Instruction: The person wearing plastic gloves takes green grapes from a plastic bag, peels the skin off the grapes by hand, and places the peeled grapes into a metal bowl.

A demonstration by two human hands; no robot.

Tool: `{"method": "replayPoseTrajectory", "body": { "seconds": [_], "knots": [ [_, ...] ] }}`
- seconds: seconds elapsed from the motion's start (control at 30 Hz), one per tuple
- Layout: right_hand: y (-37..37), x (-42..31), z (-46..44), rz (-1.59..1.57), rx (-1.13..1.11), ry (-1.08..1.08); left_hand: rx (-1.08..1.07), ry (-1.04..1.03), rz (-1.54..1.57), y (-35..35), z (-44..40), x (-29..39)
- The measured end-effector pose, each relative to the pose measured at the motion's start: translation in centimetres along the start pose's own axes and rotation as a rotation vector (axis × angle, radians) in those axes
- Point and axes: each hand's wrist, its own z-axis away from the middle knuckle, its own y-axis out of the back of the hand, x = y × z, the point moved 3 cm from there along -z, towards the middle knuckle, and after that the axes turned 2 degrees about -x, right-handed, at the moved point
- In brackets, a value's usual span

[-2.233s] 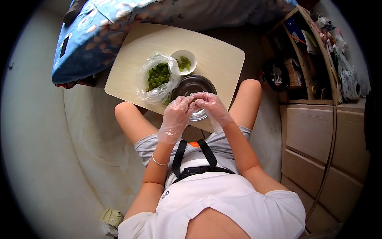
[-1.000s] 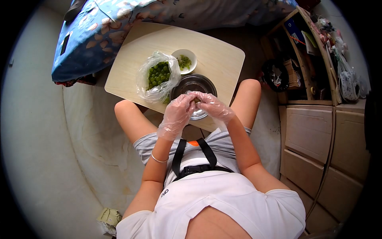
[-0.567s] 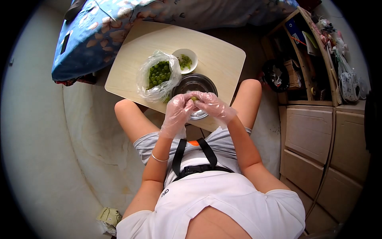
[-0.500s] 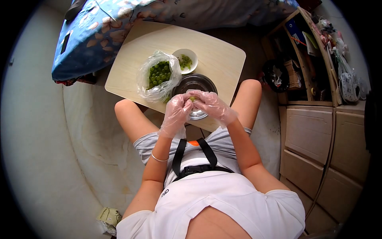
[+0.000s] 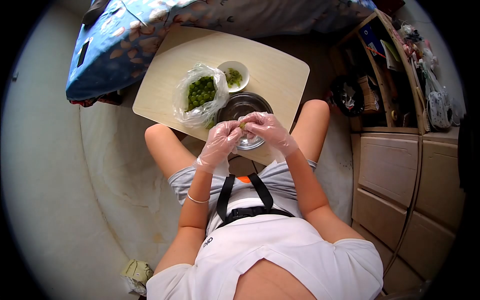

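The gloved left hand (image 5: 219,142) and right hand (image 5: 270,133) pinch a green grape (image 5: 243,125) between their fingertips, equally near; its long axis cannot be told. Beneath and just beyond the grip lies the metal bowl (image 5: 244,103).

Left hand (image 5: 219,142) and right hand (image 5: 270,132) both gloved, fingers (image 5: 234,131) curled, tips pretty much together, forearms (image 5: 303,177) angling in from bent elbows (image 5: 316,214).
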Motion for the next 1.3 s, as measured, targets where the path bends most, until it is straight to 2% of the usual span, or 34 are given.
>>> {"method": "replayPoseTrajectory", "body": {
  "seconds": [0.13,0.2,0.23,0.3,0.4,0.53,0.63,0.7,0.8,1.3],
  "knots": [
    [0.3,-0.1,-0.2,-0.031,-0.027,-0.048,0.044,-0.017,-0.018,0.0,-0.2,-1.1],
    [0.1,-0.3,-0.2,0.039,-0.02,-0.078,0.103,-0.155,-0.274,0.3,-0.5,-1.6],
    [0.1,-0.4,-0.2,0.04,-0.021,-0.078,0.104,-0.155,-0.273,0.3,-0.6,-1.9],
    [-0.1,-0.5,-0.2,0.047,-0.037,-0.08,0.192,-0.285,-0.345,0.2,-0.7,-1.9],
    [-0.2,-1.1,-0.1,0.111,-0.047,-0.014,0.173,-0.242,-0.211,0.3,-0.7,-2.3],
    [-0.3,-0.7,-0.2,0.096,-0.043,0.007,0.145,-0.234,-0.229,0.5,-0.9,-2.4],
    [-0.3,-0.6,-0.3,0.112,-0.027,0.01,0.14,-0.307,-0.277,0.4,-0.8,-2.0],
    [-0.3,-0.2,-0.4,0.075,-0.034,0.011,0.095,-0.161,-0.078,0.3,-0.5,-1.8],
    [0.1,0.6,-0.7,0.028,-0.03,-0.021,0.089,-0.135,-0.044,0.5,-0.5,-1.8],
    [0.7,1.4,-0.6,0.04,-0.038,-0.08,0.029,-0.129,-0.104,0.6,-0.9,-2.1]
  ]
}}
